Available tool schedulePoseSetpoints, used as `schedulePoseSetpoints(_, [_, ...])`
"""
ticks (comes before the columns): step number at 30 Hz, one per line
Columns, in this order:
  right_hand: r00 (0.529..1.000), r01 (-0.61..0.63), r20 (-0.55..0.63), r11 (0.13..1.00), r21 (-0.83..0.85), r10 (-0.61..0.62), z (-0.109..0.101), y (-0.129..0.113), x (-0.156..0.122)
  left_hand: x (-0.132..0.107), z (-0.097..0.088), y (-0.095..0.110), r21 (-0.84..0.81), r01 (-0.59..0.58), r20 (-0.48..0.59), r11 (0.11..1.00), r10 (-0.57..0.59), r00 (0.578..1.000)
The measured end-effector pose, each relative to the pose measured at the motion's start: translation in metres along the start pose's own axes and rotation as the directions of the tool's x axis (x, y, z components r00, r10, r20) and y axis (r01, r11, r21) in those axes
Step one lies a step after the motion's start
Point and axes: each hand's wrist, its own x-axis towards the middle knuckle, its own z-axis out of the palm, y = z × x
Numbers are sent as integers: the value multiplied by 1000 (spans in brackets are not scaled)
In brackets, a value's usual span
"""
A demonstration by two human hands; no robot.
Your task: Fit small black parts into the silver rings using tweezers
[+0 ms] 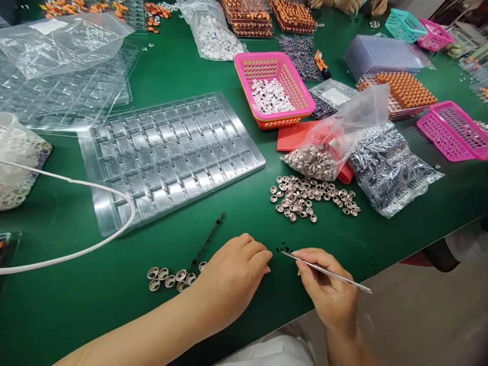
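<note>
In my right hand (328, 284) are metal tweezers (324, 269), held like a pen, their tips beside several tiny black pieces (285, 248) on the green table. My left hand (240, 269) rests near the table's front edge, back upward and fingers curled together; whatever they pinch is hidden. Beside my left wrist lie several small silver ring-like cups (163, 274) with dark openings. A thin black plastic strip with side nubs (208, 239) leans up from among them. Beyond my hands a loose heap of the same silver cups (301, 195) is spread out.
A clear compartmented tray (171, 152) lies left of centre. A white cable (107, 190) loops at the left. Behind the heap are a bag of silver cups (318, 160), a bag of dark parts (392, 168) and a pink basket (274, 58) with white pieces. Another person's hands (348, 5) appear at the far edge.
</note>
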Motion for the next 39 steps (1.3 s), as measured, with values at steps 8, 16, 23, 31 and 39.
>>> schedulePoseSetpoints(8, [995,76,64,997,23,-78,-4,3,11,1,3,-16,-93,50,-82,994,-58,995])
schedulePoseSetpoints(16, [989,115,96,993,-24,-112,-4,4,10,3,4,-19,-146,75,-91,986,-89,992])
schedulePoseSetpoints(23, [989,117,100,992,-47,-112,-3,3,11,2,4,-19,-156,76,-94,985,-92,991])
schedulePoseSetpoints(31, [986,151,83,988,-43,-147,-2,5,11,3,6,-21,-173,66,-95,983,-84,992])
schedulePoseSetpoints(39, [977,204,72,979,-31,-201,-2,7,11,3,6,-20,-172,66,-106,983,-85,991])
